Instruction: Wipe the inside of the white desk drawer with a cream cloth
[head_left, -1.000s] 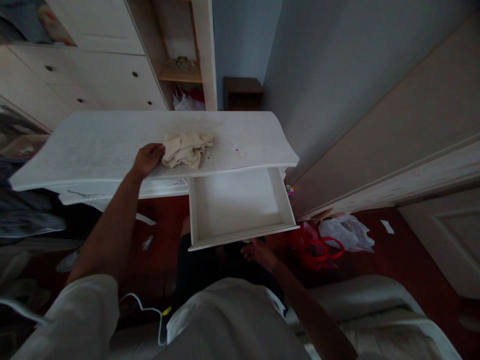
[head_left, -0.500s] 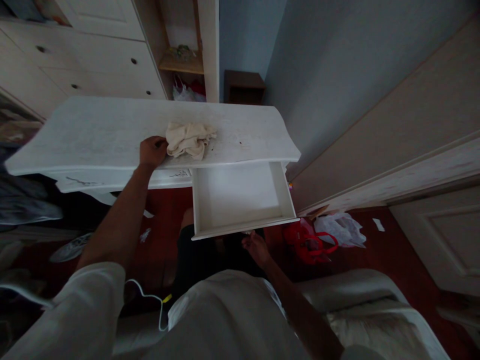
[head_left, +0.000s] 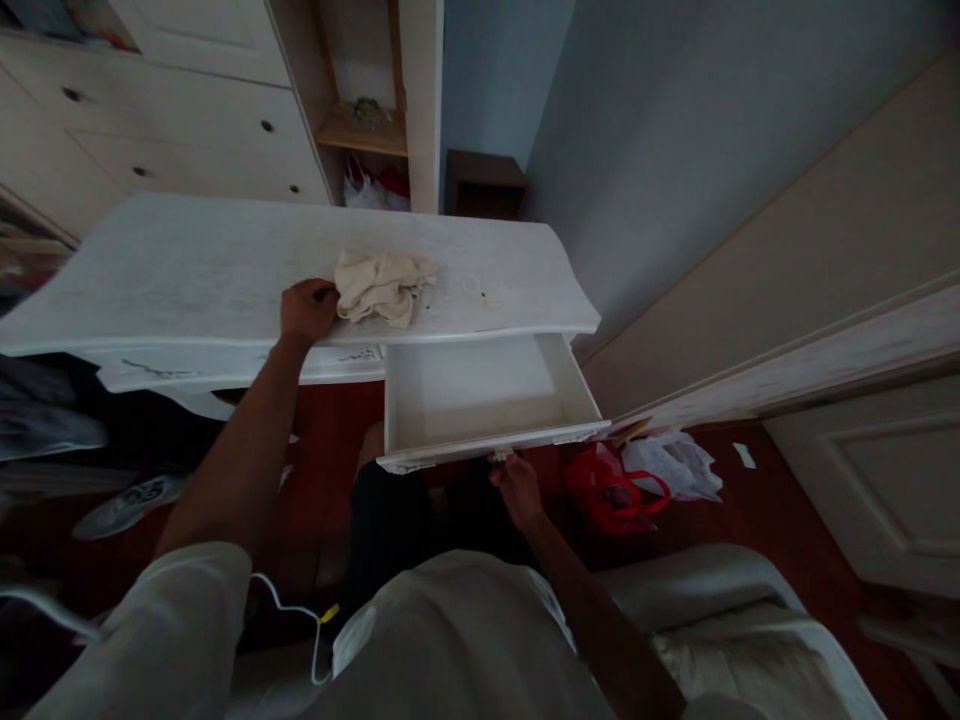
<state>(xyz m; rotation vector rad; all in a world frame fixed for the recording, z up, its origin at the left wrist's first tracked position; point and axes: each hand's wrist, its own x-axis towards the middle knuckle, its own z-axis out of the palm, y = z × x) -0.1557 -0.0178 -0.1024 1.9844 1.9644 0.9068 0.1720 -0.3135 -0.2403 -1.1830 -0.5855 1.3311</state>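
Observation:
My left hand (head_left: 309, 309) rests on the white dresser top (head_left: 225, 245), fingers curled closed against the left edge of a crumpled beige cloth (head_left: 382, 287). Whether the fingers pinch the cloth is hidden. At the front of a pulled-out white drawer (head_left: 480, 395), my right hand (head_left: 517, 486) is closed around a small pale knob (head_left: 499, 456) at the middle of its front. The inside of the drawer shows a bare pale bottom. Small dark specks and smudges mark the dresser top around the cloth.
Behind stands a white cabinet (head_left: 187, 110) with dark knobs and an open shelf section. A red bag (head_left: 611, 490) and a white plastic bag (head_left: 675, 465) lie on the floor at right. A shoe (head_left: 127, 507) lies left. A pale cable (head_left: 289, 605) hangs near my waist.
The drawer's front has tilted upward at its face, so more of its carved front shows. My right hand has closed on the knob. The left hand stays by the cloth.

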